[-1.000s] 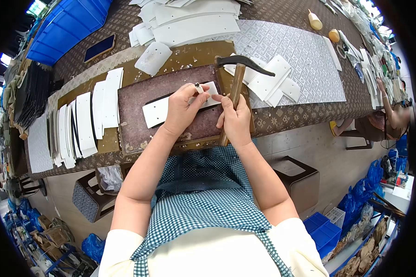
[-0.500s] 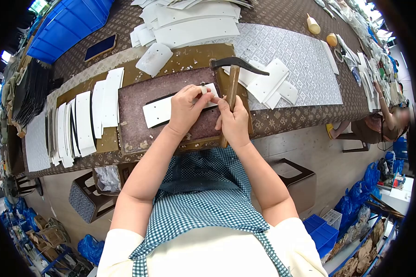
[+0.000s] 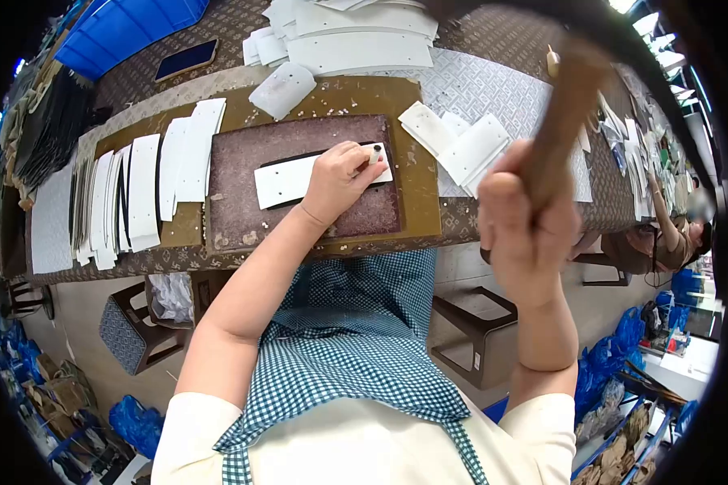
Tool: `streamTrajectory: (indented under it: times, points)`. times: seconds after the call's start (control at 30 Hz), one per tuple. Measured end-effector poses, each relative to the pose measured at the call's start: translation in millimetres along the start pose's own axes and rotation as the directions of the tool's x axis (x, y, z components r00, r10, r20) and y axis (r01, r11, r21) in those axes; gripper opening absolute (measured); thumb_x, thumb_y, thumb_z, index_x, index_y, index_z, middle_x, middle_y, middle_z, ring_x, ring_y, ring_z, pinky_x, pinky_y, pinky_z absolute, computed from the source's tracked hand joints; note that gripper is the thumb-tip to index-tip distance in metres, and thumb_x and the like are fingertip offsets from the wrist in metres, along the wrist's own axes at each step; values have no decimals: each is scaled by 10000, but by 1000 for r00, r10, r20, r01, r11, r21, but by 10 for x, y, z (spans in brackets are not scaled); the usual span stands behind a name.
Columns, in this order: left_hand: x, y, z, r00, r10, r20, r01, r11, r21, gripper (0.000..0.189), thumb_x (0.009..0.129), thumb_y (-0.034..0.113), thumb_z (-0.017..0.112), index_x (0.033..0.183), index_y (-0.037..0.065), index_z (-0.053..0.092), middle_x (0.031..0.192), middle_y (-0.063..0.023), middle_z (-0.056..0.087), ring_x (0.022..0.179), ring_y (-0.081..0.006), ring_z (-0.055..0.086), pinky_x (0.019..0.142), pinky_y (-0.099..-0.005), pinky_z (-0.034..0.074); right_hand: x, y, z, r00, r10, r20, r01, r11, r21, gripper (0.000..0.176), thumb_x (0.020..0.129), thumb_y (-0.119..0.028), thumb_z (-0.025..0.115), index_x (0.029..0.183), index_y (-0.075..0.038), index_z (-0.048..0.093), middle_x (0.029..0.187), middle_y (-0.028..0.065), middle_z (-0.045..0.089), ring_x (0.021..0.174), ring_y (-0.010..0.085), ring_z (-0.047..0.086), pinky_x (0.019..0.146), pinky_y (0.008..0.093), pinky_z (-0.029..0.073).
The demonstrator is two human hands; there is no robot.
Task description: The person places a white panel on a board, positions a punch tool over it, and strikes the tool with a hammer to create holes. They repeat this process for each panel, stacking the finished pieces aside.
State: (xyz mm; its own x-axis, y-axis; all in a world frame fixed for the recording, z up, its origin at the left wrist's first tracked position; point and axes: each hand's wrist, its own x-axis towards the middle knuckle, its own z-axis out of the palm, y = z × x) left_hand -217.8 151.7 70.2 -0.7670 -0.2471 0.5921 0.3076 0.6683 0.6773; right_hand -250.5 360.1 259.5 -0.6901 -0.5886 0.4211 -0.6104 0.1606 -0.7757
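Observation:
My left hand (image 3: pixel 340 179) pinches a short white tool with a dark top (image 3: pixel 376 152), standing upright at the right end of a white strip (image 3: pixel 287 183). Under the strip lies a dark strip, and both rest on a reddish-brown block (image 3: pixel 243 226). My right hand (image 3: pixel 530 218) is wrapped round the wooden handle of a hammer (image 3: pixel 566 113), raised close to the camera at the right. The hammer's dark head is partly cut off at the top edge.
White pieces (image 3: pixel 144 194) stand in a row at the left of the board. More lie stacked at the back (image 3: pixel 364 50) and at the right (image 3: pixel 473 149). A phone (image 3: pixel 186 61) and a blue crate (image 3: pixel 125 32) are at the back left. Another person (image 3: pixel 655 242) sits at the far right.
My right hand has moved away from the block, out to the right and up toward the camera, with the hammer. My left hand still pinches the small tool on the strip.

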Motion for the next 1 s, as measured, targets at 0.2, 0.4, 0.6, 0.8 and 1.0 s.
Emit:
streamTrajectory:
  times: [0.2,0.4,0.6,0.8,1.0]
  points:
    - [13,-15,8,1000,18,-10,-18,1000,-12,163,799,107,789,788,10,658,752,-90,631,630,-217,596,585,-315,493,-75,182,-35,875,383,296,-272,894,-356,207,945,-146,637,997,20,524,711,176,568,656,295,620,586,386,467]
    - [-7,-7,11,1000,-9,10,9,1000,-23,222,804,108,790,746,-2,607,742,-90,623,630,-207,589,580,-312,491,226,-558,-124,963,-70,-259,141,953,269,312,1004,-357,600,991,-56,520,633,-14,435,412,38,359,374,203,281]
    - [-3,-15,17,1000,6,1,-6,1000,-29,204,809,110,791,762,5,623,752,-88,626,638,-197,589,584,-303,492,-237,465,129,918,259,298,-92,874,-478,217,958,-166,628,986,31,540,677,180,576,557,259,561,564,355,476]
    - [5,53,-37,990,-71,119,76,997,-35,140,852,102,744,843,0,649,826,-101,648,703,-231,613,630,-314,505,-347,617,413,772,619,144,-635,739,225,160,1010,-169,558,981,-12,555,778,43,673,460,64,514,411,225,388]
    - [28,1,-113,983,-4,186,25,993,-112,146,897,117,670,993,7,671,862,-124,633,758,-272,640,676,-342,527,-402,1210,1177,797,603,11,-515,670,535,228,1029,-214,543,1038,14,556,962,115,724,446,95,553,398,233,418]
